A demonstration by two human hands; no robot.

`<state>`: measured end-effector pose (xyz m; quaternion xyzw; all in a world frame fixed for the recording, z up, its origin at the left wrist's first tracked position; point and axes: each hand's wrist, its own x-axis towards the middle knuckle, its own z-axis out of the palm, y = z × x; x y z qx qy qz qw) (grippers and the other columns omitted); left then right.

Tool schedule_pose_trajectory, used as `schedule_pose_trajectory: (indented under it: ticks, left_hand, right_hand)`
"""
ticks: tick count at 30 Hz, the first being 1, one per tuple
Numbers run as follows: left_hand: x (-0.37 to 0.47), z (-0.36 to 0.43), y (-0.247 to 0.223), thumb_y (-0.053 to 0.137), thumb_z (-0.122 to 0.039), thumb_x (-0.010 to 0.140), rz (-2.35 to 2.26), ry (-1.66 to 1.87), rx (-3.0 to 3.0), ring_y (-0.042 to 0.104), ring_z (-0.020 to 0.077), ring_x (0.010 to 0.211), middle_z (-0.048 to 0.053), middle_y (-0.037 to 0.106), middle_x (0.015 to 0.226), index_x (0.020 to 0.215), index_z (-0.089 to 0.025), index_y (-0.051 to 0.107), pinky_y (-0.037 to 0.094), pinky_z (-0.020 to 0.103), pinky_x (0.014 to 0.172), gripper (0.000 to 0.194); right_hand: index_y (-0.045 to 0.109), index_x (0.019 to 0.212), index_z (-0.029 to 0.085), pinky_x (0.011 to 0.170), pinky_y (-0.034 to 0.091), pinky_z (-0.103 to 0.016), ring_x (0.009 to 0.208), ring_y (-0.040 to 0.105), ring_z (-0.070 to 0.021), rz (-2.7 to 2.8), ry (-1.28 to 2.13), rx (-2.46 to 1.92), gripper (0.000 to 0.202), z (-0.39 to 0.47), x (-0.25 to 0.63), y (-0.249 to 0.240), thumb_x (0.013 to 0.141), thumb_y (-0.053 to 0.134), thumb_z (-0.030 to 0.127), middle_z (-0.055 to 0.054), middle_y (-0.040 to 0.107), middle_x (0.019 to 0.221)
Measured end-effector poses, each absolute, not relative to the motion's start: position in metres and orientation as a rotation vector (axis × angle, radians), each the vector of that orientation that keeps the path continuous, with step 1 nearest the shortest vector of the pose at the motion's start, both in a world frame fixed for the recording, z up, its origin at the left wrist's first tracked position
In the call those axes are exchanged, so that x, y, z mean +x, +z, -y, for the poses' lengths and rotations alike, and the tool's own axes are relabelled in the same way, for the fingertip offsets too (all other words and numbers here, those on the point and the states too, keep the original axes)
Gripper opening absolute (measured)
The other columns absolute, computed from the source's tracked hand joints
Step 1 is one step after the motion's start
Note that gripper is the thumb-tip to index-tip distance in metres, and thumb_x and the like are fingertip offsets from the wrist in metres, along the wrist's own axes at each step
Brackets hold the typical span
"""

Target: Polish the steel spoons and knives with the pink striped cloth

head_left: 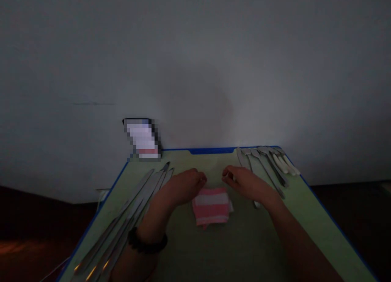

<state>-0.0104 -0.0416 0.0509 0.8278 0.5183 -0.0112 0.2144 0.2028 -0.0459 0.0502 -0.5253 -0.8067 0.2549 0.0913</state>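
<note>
A folded pink-and-white striped cloth [211, 206] lies on the pale green tabletop, its lower edge uneven and a white corner sticking out on the right. My left hand [190, 183] hovers by the cloth's far left corner, fingers curled inward, a dark beaded band on the wrist. Past the far right corner is my right hand [240, 180], its thumb and fingers bent toward each other. Nothing shows in either hand, and a gap separates the two. The cloth's far edge lies just below them.
Several long table knives [131, 212] lie slanted along the left, partly behind my left forearm. At the back right are several spoons [262, 164] and white-handled cutlery [285, 164]. A phone with a blurred screen [142, 137] leans on the wall [195, 70]. Blue trim [214, 150] edges the table.
</note>
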Motion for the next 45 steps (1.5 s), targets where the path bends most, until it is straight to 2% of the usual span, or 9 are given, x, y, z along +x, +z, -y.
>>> schedule_pose_trajectory:
  ticks: [4,8,11,16,22,28,30,35,45]
  left_hand:
    - [-0.037,0.046,0.064,0.029,-0.040,0.090,-1.569,-0.021,2.291,0.058,0.0197,0.092,0.008,0.062,0.103,0.102,-0.021,0.060,0.042,0.030,0.079,0.038]
    - [-0.079,0.051,0.064,0.047,-0.047,0.080,-1.694,-0.143,2.200,0.060,0.0198,0.085,0.006,0.065,0.094,0.094,-0.020,0.061,0.044,0.028,0.070,0.034]
    - [-0.108,0.055,0.055,0.055,-0.037,0.073,-1.850,-0.212,2.113,0.059,0.0215,0.089,0.010,0.062,0.103,0.096,-0.017,0.060,0.044,0.028,0.070,0.030]
    - [-0.115,0.060,0.038,0.067,-0.037,0.058,-1.928,-0.350,1.980,0.063,0.0243,0.076,0.010,0.066,0.088,0.080,-0.017,0.062,0.045,0.029,0.058,0.030]
    - [-0.107,0.059,0.037,0.065,-0.030,0.060,-1.865,-0.303,1.957,0.064,0.0212,0.074,0.008,0.067,0.083,0.076,-0.018,0.061,0.045,0.027,0.059,0.020]
    - [-0.145,0.056,0.046,0.064,-0.041,0.063,-1.978,-0.200,1.923,0.058,0.0250,0.096,0.014,0.060,0.110,0.100,-0.015,0.055,0.045,0.030,0.074,0.046]
    - [-0.155,0.055,0.044,0.066,-0.037,0.060,-1.986,-0.236,1.856,0.061,0.0246,0.088,0.014,0.064,0.102,0.096,-0.014,0.058,0.046,0.029,0.069,0.043]
    - [-0.163,0.049,0.035,0.061,-0.030,0.063,-1.896,-0.302,1.728,0.063,0.0176,0.060,0.006,0.069,0.067,0.065,-0.016,0.063,0.044,0.024,0.053,0.015]
    - [-0.172,0.049,0.041,0.054,-0.031,0.065,-1.906,-0.221,1.785,0.058,0.0165,0.051,0.005,0.062,0.051,0.052,-0.016,0.056,0.041,0.027,0.053,0.020]
  right_hand:
    - [0.055,0.107,0.021,0.066,0.038,-0.024,0.079,0.058,-0.0154,2.463,1.019,-1.382,0.032,0.066,0.186,0.058,0.081,0.053,0.040,-0.004,0.065,0.091]
    - [0.053,0.109,0.024,0.065,0.037,-0.024,0.083,0.058,-0.0173,2.507,1.040,-1.431,0.047,0.073,0.172,0.039,0.066,0.068,0.036,-0.004,0.063,0.101]
    - [0.053,0.107,0.024,0.061,0.035,-0.024,0.081,0.058,-0.0174,2.466,1.012,-1.531,0.050,0.070,0.164,0.024,0.061,0.071,0.036,-0.003,0.063,0.098]
    - [0.051,0.108,0.023,0.059,0.033,-0.025,0.078,0.058,-0.0180,2.455,0.951,-1.598,0.052,0.063,0.154,0.020,0.064,0.068,0.044,-0.004,0.064,0.093]
    - [0.052,0.105,0.023,0.054,0.029,-0.024,0.070,0.056,-0.0157,2.475,0.930,-1.593,0.050,0.063,0.153,0.022,0.064,0.067,0.046,-0.003,0.063,0.086]
    - [0.052,0.106,0.024,0.054,0.029,-0.024,0.069,0.056,-0.0155,2.480,0.906,-1.609,0.049,0.064,0.153,0.021,0.065,0.066,0.046,-0.002,0.064,0.086]
    - [0.052,0.106,0.024,0.054,0.028,-0.024,0.069,0.057,-0.0153,2.479,0.910,-1.603,0.048,0.064,0.153,0.021,0.066,0.066,0.046,-0.002,0.064,0.086]
    - [0.051,0.106,0.025,0.054,0.029,-0.024,0.070,0.057,-0.0158,2.471,0.911,-1.595,0.048,0.064,0.155,0.019,0.066,0.065,0.047,-0.001,0.064,0.086]
    - [0.052,0.106,0.024,0.057,0.032,-0.025,0.074,0.058,-0.0176,2.482,0.887,-1.605,0.049,0.063,0.153,0.018,0.066,0.066,0.048,-0.003,0.064,0.090]
